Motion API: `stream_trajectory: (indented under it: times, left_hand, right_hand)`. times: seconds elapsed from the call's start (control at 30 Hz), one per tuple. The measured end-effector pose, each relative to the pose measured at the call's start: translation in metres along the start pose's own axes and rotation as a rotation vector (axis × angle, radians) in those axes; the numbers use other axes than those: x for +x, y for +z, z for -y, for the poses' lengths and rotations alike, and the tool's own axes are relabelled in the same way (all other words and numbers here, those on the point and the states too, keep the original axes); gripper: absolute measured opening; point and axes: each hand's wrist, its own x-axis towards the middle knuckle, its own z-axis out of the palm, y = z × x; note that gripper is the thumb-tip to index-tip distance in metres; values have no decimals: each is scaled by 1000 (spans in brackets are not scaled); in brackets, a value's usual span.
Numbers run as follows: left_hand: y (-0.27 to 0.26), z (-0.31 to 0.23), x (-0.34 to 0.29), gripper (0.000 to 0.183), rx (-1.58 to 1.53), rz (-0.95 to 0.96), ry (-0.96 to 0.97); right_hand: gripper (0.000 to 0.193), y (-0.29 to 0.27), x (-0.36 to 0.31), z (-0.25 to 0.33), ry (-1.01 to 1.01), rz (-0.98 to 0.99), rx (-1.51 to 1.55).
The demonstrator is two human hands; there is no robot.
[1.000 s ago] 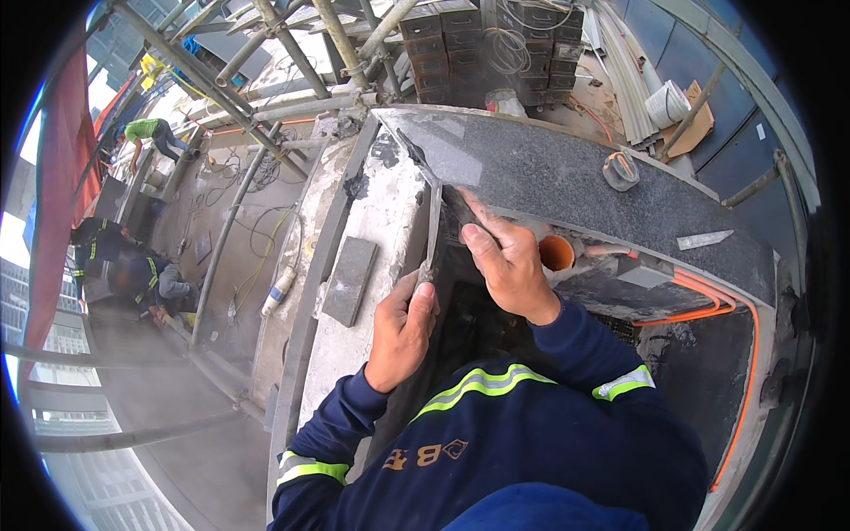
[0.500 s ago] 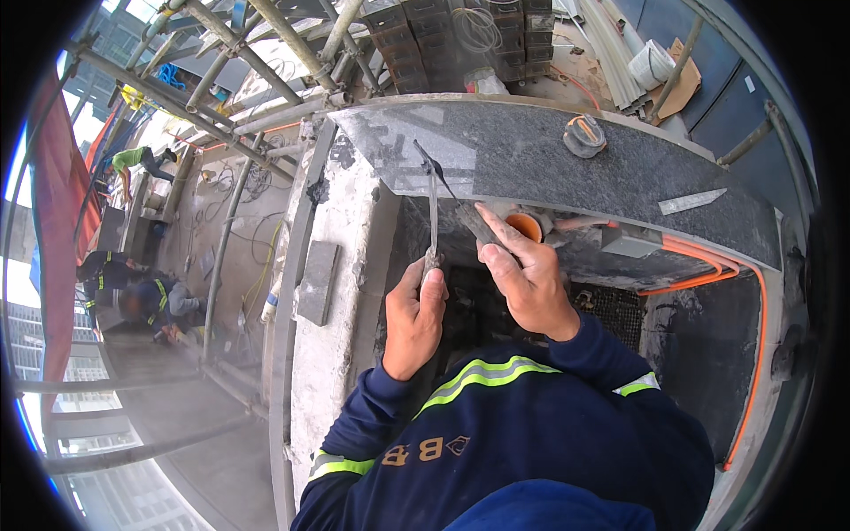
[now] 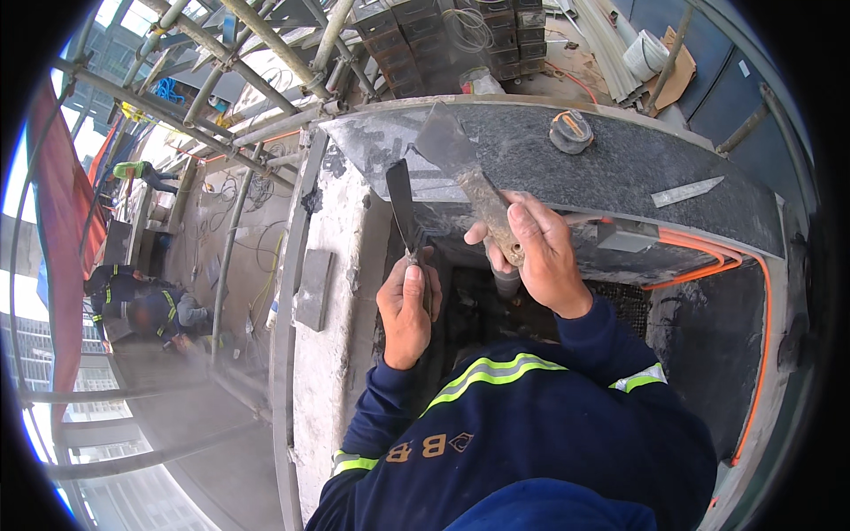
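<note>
My left hand (image 3: 407, 310) is closed around the handle of a narrow trowel (image 3: 401, 193), its dark blade pointing up and away from me. In my right hand (image 3: 547, 252) is a putty knife with a worn, crusted handle (image 3: 490, 212) and a broad grey blade (image 3: 445, 142). That blade tilts up to the left, over the dark stone slab (image 3: 522, 146). A small dark smear clings near its left edge. The two blades are close together but apart. Below my right hand, a dark round pipe end (image 3: 507, 281) partly shows.
On the slab lie a tape measure (image 3: 571, 132) and a pointed metal strip (image 3: 688, 192). A grey stone block (image 3: 314, 289) rests on the white wall ledge at left. Orange conduits (image 3: 755, 354) run along the right side. Scaffold poles (image 3: 232, 257) stand left, where co-workers (image 3: 146, 305) crouch.
Both tools have turned from edge-on to show their flat blades. The blades have moved apart. My right hand has shifted slightly right, and the orange pipe opening is now hidden.
</note>
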Motion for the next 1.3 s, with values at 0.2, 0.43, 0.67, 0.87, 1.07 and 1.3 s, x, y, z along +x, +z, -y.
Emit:
stream_trajectory:
  times: [0.2,0.43,0.67,0.87,1.07,1.3]
  left_hand:
    - [8,6,-8,55,-353,178,-58]
    - [-16,15,-9,55,-327,278,-98]
    - [-27,19,-11,64,-268,239,-66]
    - [-26,16,-12,66,-322,242,-61]
    - [-17,8,-16,60,-361,279,-77]
    - [-40,18,-8,58,-420,191,-74]
  right_hand:
    - [37,15,7,-1,308,20,536]
    - [42,29,-17,-13,473,74,395]
    - [47,9,-33,5,569,184,411]
    - [45,0,-25,16,418,180,324]
    - [42,26,-19,-9,449,84,432]
    - [48,26,-45,-5,468,283,241]
